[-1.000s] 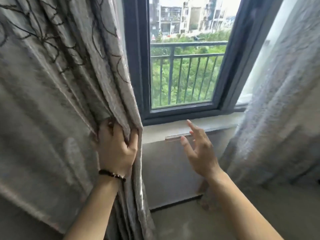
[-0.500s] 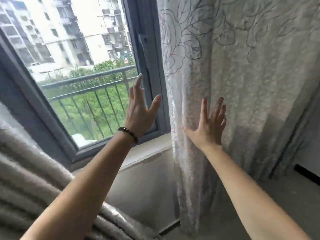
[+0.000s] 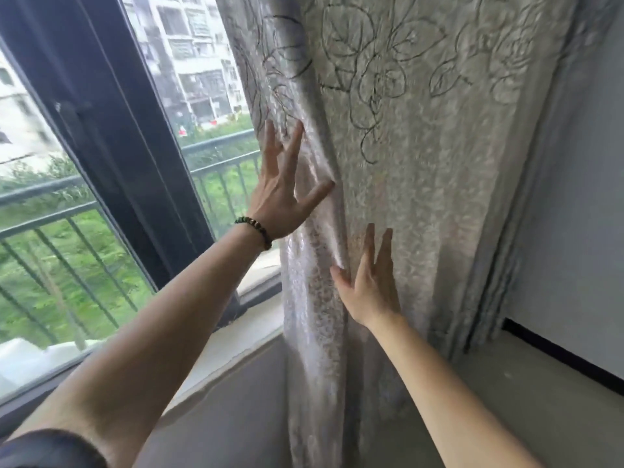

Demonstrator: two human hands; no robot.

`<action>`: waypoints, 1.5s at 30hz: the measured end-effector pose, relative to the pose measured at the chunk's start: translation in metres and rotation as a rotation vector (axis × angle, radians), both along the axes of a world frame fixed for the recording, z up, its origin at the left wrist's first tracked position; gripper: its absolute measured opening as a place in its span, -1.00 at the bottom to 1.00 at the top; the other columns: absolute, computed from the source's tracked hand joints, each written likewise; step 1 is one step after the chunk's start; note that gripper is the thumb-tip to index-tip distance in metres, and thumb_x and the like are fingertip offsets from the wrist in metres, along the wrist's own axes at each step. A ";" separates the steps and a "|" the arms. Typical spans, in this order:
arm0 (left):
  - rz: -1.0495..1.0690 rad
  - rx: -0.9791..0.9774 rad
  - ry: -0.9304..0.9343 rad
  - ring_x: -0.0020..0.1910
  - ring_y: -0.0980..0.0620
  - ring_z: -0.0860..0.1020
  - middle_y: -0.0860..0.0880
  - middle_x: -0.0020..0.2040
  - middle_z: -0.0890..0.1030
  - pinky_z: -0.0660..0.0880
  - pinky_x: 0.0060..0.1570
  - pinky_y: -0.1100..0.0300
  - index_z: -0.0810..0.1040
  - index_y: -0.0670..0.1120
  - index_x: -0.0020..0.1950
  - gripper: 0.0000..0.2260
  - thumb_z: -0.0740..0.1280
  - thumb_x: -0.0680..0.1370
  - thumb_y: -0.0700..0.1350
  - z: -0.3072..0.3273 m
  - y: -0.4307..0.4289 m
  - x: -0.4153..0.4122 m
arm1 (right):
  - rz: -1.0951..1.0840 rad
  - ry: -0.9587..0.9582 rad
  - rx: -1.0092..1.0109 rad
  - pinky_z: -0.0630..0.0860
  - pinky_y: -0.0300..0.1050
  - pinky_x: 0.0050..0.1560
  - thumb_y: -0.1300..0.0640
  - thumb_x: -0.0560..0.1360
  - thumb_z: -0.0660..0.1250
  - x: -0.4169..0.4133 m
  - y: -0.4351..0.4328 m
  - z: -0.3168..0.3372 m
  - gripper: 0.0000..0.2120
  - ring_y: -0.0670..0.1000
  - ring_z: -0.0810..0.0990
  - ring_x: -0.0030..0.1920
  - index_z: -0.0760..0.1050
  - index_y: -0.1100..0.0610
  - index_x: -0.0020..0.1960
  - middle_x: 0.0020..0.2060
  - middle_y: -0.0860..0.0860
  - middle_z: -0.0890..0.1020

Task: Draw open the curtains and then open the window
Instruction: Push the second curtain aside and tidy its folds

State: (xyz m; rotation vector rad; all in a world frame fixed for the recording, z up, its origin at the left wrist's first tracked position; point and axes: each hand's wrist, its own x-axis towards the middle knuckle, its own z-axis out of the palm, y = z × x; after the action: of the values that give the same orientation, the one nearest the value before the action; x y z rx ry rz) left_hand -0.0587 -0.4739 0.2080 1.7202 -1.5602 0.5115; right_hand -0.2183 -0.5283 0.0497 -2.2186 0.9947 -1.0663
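The biggest thing here is the curtain (image 3: 422, 163), a pale one with leaf shapes drawn on it, and it hangs right under both hands and far off to their right side. To the left of the hands is the window (image 3: 111, 163), with its dark frame and glass, and it looks shut. Through it I can see a railing (image 3: 50, 211) and green bushes, with tall buildings behind. A pale sill (image 3: 236, 342) runs below the window, under the left arm. I think the job is about half done on this side: the curtain is bunched in folds and most of the glass is bare, but its edge still covers a bit of the window. It needs one more push to the right. After that the window has to be opened, and that part has not begun. There is a dark handle (image 3: 72, 116) on the frame, well to the left of the hands, and nobody touches it. The left hand (image 3: 283, 194) reaches up high across the body, flat and wide open, fingers spread, pressing on the curtain's edge fold. It wears a bead bracelet (image 3: 255, 229) at the wrist. The right hand (image 3: 371, 285) is lower, just beside it, also flat and open on the cloth. Neither hand grabs anything; they only push.
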 end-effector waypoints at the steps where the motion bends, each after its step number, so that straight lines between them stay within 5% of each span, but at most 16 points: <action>1: -0.024 -0.017 -0.033 0.51 0.11 -0.34 -0.21 0.59 -0.26 0.09 0.50 -0.05 -0.08 0.07 0.60 -0.17 0.30 0.51 0.31 0.002 -0.018 0.001 | 0.001 -0.007 0.006 0.16 0.21 0.58 -0.30 0.52 0.33 0.005 -0.013 0.002 0.04 0.21 -0.16 0.63 -0.44 -0.13 0.58 0.60 0.13 -0.36; 5: -0.074 -0.080 -0.168 0.58 -0.23 -0.02 -0.24 0.60 -0.14 0.20 0.47 -0.21 0.00 0.04 0.59 -0.19 0.28 0.51 0.35 0.008 -0.089 0.003 | -0.007 -0.103 0.028 -0.26 -0.07 0.58 -0.39 0.41 0.42 0.033 -0.064 0.014 0.25 0.03 -0.38 0.60 -0.57 -0.09 0.51 0.60 0.09 -0.38; 8: -0.035 -0.133 -0.235 0.52 -0.20 0.16 -0.18 0.61 -0.03 0.21 0.41 -0.11 0.04 0.10 0.58 -0.20 0.22 0.48 0.43 0.015 -0.142 0.001 | -0.016 -0.292 0.036 0.07 -0.34 0.52 -0.01 0.61 0.34 0.043 -0.109 0.017 -0.13 0.08 0.06 0.62 -0.22 0.12 0.63 0.63 0.11 0.00; 11: -0.014 -0.236 -0.294 0.50 -0.15 0.11 -0.20 0.59 0.10 -0.07 0.45 -0.07 0.14 0.09 0.57 -0.19 0.23 0.44 0.46 0.018 -0.193 -0.001 | -0.166 -0.219 0.011 0.54 0.04 0.30 0.03 0.62 0.11 0.039 -0.163 0.016 -0.40 0.27 0.52 0.35 0.12 0.27 0.59 0.45 0.26 0.43; 13: -0.025 -0.233 -0.289 0.56 -0.20 0.04 -0.18 0.60 0.08 -0.21 0.46 -0.19 0.08 0.11 0.58 -0.16 0.20 0.42 0.49 0.019 -0.231 -0.004 | -0.277 -0.140 -0.052 0.63 0.24 0.05 -0.03 0.59 0.07 0.034 -0.200 0.017 -0.42 0.36 0.63 0.15 0.32 0.31 0.49 0.26 0.29 0.58; 16: -0.124 -0.186 -0.254 0.58 -0.24 -0.02 -0.15 0.61 0.02 -0.14 0.46 -0.37 -0.01 0.08 0.59 -0.16 0.17 0.45 0.47 0.018 -0.290 -0.021 | -0.394 -0.116 -0.115 0.64 0.23 -0.18 -0.07 0.52 0.02 0.016 -0.243 0.021 -0.41 0.39 0.66 -0.09 0.44 0.36 0.30 0.01 0.33 0.64; 20: -0.322 -0.231 -0.222 0.57 -0.22 0.04 -0.19 0.60 0.11 0.15 0.47 -0.21 -0.02 -0.04 0.56 -0.30 0.25 0.55 0.15 0.015 -0.365 -0.054 | -0.538 -0.137 -0.218 0.54 0.14 0.15 -0.13 0.57 0.22 -0.020 -0.291 0.026 -0.28 0.23 0.44 0.32 0.16 0.25 0.57 0.40 0.30 0.42; 26: -0.346 -0.222 -0.177 0.53 -0.23 0.10 -0.15 0.61 0.06 0.32 0.30 -0.18 -0.08 0.09 0.53 -0.32 0.20 0.50 -0.11 0.027 -0.460 -0.117 | -0.692 -0.075 -0.440 0.25 -0.02 0.40 -0.21 0.29 0.64 -0.069 -0.378 0.020 0.14 0.32 0.22 0.45 0.08 0.25 0.57 0.49 0.45 0.15; 29: -0.318 -0.222 -0.171 0.51 -0.24 0.15 -0.13 0.61 0.08 0.37 0.18 -0.17 -0.04 0.09 0.55 -0.31 0.21 0.50 -0.19 0.037 -0.507 -0.148 | -0.703 -0.057 -0.368 0.46 0.20 0.28 -0.03 0.32 0.65 -0.091 -0.429 0.030 0.11 0.34 0.19 0.48 0.04 0.16 0.62 0.58 0.39 -0.03; 33: -0.276 -0.144 -0.182 0.50 -0.24 0.16 -0.11 0.61 0.04 0.40 0.19 -0.24 -0.03 0.10 0.56 -0.30 0.16 0.49 -0.23 0.045 -0.578 -0.172 | -0.673 0.040 -0.301 0.62 0.18 0.00 0.13 0.43 0.52 -0.124 -0.500 0.044 -0.06 0.36 0.49 0.35 0.04 0.00 0.64 0.62 0.25 0.10; 38: -0.253 -0.051 -0.186 0.51 -0.24 0.14 -0.10 0.62 0.01 0.38 0.24 -0.30 -0.03 0.12 0.56 -0.35 0.12 0.51 -0.17 0.048 -0.668 -0.197 | -0.514 0.065 -0.223 0.50 0.34 0.29 0.26 0.45 0.40 -0.163 -0.594 0.048 0.07 0.29 0.35 0.49 -0.28 -0.33 0.55 0.61 0.13 0.17; 45: -0.265 -0.017 -0.144 0.52 -0.20 0.09 -0.07 0.62 0.00 0.37 0.22 -0.39 -0.03 0.12 0.57 -0.32 0.13 0.49 -0.17 0.045 -0.768 -0.235 | -0.494 0.134 -0.244 0.64 0.20 0.00 0.26 0.46 0.40 -0.206 -0.701 0.045 0.08 0.30 0.58 0.24 -0.33 -0.29 0.55 0.58 0.10 0.25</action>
State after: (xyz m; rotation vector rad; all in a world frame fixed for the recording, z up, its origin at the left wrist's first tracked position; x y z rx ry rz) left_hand -0.2934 -1.2420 0.2533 1.4609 -1.8476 0.5199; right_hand -0.4244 -1.2290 0.0948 -2.3187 1.6055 -1.3168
